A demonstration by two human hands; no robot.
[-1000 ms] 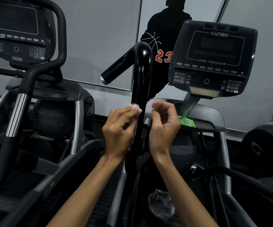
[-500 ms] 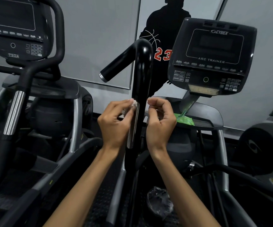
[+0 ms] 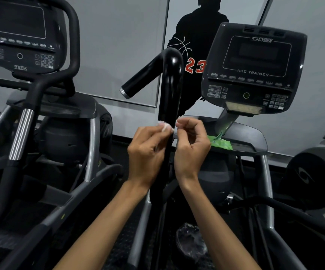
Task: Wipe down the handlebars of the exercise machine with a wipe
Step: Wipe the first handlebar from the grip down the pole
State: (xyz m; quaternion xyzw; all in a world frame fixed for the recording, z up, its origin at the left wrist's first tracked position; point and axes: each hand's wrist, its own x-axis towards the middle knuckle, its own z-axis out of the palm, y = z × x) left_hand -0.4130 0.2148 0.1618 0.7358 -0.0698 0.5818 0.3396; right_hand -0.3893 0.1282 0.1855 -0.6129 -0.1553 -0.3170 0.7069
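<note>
A glossy black handlebar rises straight in front of me and bends over to the left at its top. My left hand is on its left side and pinches a small white wipe against the bar. On the bar's right side my right hand has its fingers curled, fingertips by the bar near the wipe's edge. Whether the right fingers hold part of the wipe is hidden.
The Cybex console stands at the right, above a grey shelf with a green wipe packet. A second machine with a ribbed silver grip fills the left. A crumpled clear plastic bag lies low between the frames.
Both hands have stayed at the same height on the bar. The left hand's fingers have shifted slightly with the wipe, and the view has drifted a little.
</note>
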